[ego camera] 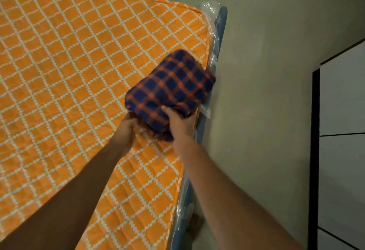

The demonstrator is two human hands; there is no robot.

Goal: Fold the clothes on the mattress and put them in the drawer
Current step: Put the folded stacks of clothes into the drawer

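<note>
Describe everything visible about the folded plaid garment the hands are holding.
The plaid garment is dark blue with orange checks, soft woven-looking cloth folded into a thick, rounded bundle. It sits near the right edge of the orange mattress; whether it rests on it or is lifted is unclear. The left hand grips its near-left corner from beneath, the right hand curls over its near edge. Its outline is slightly motion-blurred.

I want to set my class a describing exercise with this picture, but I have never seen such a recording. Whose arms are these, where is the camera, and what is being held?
There is no machine: a person wears one camera on the head, looking down at their own arms. The left hand and right hand both grip a folded blue-and-orange checked cloth, at the edge of an orange mattress with a white grid pattern. To the right are a grey floor and a white cabinet.
</note>
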